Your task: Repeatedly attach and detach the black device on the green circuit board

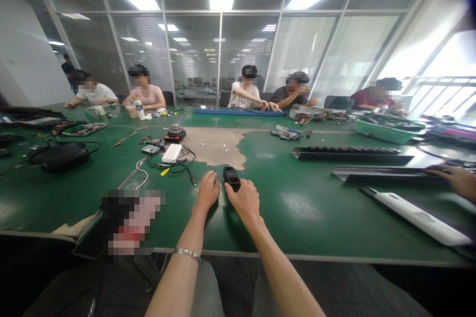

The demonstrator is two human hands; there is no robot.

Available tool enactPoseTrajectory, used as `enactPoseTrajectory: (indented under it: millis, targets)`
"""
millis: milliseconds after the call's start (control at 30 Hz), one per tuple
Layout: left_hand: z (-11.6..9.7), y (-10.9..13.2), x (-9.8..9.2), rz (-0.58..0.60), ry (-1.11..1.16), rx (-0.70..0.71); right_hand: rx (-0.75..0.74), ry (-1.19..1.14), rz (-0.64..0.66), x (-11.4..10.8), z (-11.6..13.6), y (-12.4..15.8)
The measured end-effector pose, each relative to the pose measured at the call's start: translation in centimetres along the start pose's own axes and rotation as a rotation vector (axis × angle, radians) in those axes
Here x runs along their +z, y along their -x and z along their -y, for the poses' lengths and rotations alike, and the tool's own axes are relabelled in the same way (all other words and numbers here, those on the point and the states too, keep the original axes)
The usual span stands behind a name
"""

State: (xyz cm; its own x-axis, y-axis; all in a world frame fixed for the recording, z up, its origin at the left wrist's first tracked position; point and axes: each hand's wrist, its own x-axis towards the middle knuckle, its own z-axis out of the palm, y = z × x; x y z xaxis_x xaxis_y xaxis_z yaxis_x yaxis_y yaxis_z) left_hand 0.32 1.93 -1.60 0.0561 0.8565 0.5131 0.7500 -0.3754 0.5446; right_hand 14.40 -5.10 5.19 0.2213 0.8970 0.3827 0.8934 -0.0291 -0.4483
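My right hand (244, 199) is wrapped around a small black boxy device (232, 177), its top face tilted towards me and bearing dark panels and small pale marks. The device is just above or on the green tabletop; I cannot tell which. Beside it on the left, my left hand (208, 190) is closed with curled fingers near the table surface. Whatever it may hold is hidden. To the left lie a white power bank-like block (171, 153) and black cables (190, 171) with a yellow tag (164, 172).
A bare brown patch (219, 146) marks the green table (290, 228). Black metal channels (357, 154) and a long white bar (420, 215) lie right, near another person's hand (459, 181). A black pouch (61, 155) lies left. Several people sit across, near a blue bar (238, 112) and green basket (388, 130).
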Motion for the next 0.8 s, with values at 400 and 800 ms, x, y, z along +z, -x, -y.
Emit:
enactPoseTrajectory:
  millis: [400,800]
  targets:
    - [-1.1,0.1,-0.9,0.082,-0.081,0.054,0.031,0.059,0.065,1.2,-0.8,1.7]
    - [-1.4,0.1,-1.2,0.101,-0.102,0.057,0.005,-0.041,0.024,1.3,-0.9,0.9]
